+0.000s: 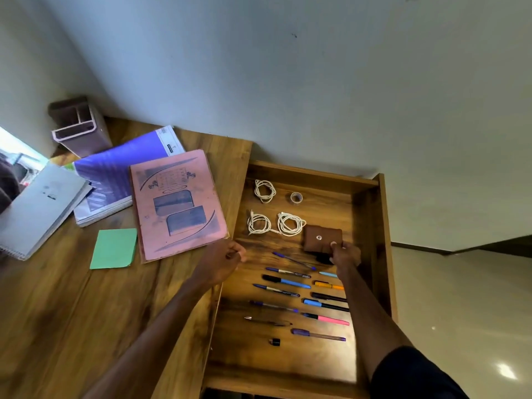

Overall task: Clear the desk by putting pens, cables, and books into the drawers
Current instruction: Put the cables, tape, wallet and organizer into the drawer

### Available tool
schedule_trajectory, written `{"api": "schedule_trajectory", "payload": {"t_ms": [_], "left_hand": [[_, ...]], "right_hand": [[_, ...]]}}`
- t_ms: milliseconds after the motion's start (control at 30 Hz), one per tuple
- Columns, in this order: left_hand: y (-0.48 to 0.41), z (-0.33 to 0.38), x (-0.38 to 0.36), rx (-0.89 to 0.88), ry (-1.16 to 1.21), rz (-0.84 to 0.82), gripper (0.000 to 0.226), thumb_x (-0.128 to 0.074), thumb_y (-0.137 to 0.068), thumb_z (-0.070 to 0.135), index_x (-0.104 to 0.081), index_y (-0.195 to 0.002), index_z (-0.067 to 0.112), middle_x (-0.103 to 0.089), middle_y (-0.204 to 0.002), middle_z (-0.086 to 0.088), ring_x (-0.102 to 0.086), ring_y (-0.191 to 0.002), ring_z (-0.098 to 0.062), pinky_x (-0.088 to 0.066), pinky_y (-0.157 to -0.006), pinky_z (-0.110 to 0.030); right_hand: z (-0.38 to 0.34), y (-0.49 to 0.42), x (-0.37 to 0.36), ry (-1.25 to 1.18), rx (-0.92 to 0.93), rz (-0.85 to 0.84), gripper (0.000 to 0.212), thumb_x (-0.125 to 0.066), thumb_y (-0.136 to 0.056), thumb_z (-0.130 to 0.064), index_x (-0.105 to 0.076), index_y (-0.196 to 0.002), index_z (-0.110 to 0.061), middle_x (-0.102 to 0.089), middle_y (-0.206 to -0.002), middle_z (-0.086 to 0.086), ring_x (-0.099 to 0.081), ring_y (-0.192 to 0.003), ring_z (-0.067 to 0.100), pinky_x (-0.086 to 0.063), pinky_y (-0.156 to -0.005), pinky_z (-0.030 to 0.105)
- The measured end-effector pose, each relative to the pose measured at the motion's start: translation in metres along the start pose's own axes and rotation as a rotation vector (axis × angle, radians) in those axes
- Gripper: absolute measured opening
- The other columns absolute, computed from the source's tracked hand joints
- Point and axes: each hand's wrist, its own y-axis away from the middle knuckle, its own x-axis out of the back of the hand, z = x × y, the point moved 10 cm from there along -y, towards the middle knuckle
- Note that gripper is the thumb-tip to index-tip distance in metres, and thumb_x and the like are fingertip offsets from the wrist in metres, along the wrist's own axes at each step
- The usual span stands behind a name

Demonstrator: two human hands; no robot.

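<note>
Drawer floor: brown pouch against right hand

Room: wooden desk set in a corner.
Pale wall rises behind the desk; a bright window at its far left; glossy beige floor right of it, with a light glare.
</note>
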Motion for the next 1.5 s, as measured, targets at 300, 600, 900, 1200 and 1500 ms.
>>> {"api": "schedule_trajectory", "payload": {"t_ms": [300,600,900,1200,1500], "left_hand": [[-0.008,0.0,-0.02,-0.004,-0.086,-0.002,0.011,-0.064,-0.094,0.016,-0.069,-0.102,0.022,-0.069,-0.094,0.012,-0.062,-0.084,0.002,-0.049,-0.075,-0.016],[-0.024,0.031,-0.058,-0.043,-0.11,-0.059,0.018,-0.061,-0.094,0.014,-0.072,-0.109,0.015,-0.071,-0.102,0.003,-0.066,-0.094,-0.01,-0.057,-0.085,-0.029],[-0.02,0.026,-0.036,-0.071,-0.082,-0.007,0.019,-0.06,-0.095,0.014,-0.07,-0.111,0.016,-0.07,-0.101,0.005,-0.065,-0.091,-0.008,-0.051,-0.079,-0.021],[-0.002,-0.017,0.072,-0.001,0.008,0.286,0.015,-0.062,-0.091,0.009,-0.07,-0.101,0.019,-0.073,-0.095,0.005,-0.068,-0.079,-0.007,-0.058,-0.079,-0.032],[0.043,-0.134,0.215,0.303,-0.032,0.653,0.025,-0.053,-0.081,0.016,-0.068,-0.099,0.022,-0.076,-0.093,0.004,-0.072,-0.082,-0.02,-0.057,-0.079,-0.032]], "right_hand": [[-0.03,0.021,0.0,0.276,0.212,0.034,0.032,-0.071,-0.091,-0.023,-0.072,-0.114,0.001,-0.072,-0.113,0.019,-0.067,-0.106,0.034,-0.053,-0.084,0.039],[-0.018,0.016,-0.006,0.349,0.257,0.049,0.041,-0.083,-0.078,-0.024,-0.068,-0.112,-0.007,-0.071,-0.109,0.013,-0.069,-0.101,0.03,-0.058,-0.085,0.041],[-0.072,0.085,-0.021,0.215,0.538,0.107,0.026,-0.072,-0.085,-0.015,-0.067,-0.11,-0.009,-0.063,-0.112,0.01,-0.059,-0.105,0.024,-0.047,-0.086,0.032],[-0.156,0.191,-0.116,0.04,0.865,-0.09,0.02,-0.069,-0.086,-0.016,-0.067,-0.106,-0.016,-0.061,-0.106,0.0,-0.055,-0.093,0.008,-0.047,-0.08,0.023],[-0.237,0.317,-0.255,0.016,1.224,-0.357,0.021,-0.067,-0.083,-0.012,-0.067,-0.103,-0.017,-0.062,-0.098,-0.002,-0.059,-0.087,0.013,-0.055,-0.076,0.038]]}}
